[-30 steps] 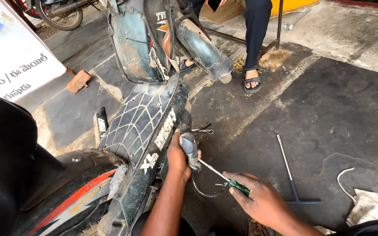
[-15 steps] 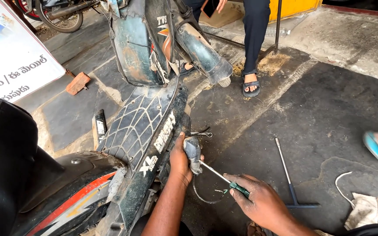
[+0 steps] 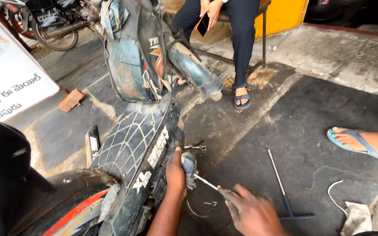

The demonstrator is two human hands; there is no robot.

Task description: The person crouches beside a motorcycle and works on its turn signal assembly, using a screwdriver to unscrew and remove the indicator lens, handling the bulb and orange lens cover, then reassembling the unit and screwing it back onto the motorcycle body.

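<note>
A worn moped (image 3: 136,144) with a ribbed black footboard stands in front of me. My left hand (image 3: 176,175) grips a small grey metal part (image 3: 189,167) at the moped's right side, by the footboard edge. My right hand (image 3: 250,212) holds a screwdriver (image 3: 207,183) whose thin shaft points into that grey part; its handle is hidden in my fist. Thin wires stick out just above the part, and a loose wire lies on the floor below it.
A T-handle wrench (image 3: 283,192) lies on the dark floor to the right, with a white rag (image 3: 355,216) beyond it. A person's sandalled foot (image 3: 359,142) is at the right edge. Another person sits on a stool (image 3: 237,48) behind. A brick (image 3: 71,100) and a white signboard (image 3: 9,83) lie left.
The view has tilted up and shifted, showing more of the seated person. A passer-by's sandalled foot has stepped in at the right. Both hands stay on the part and screwdriver.
</note>
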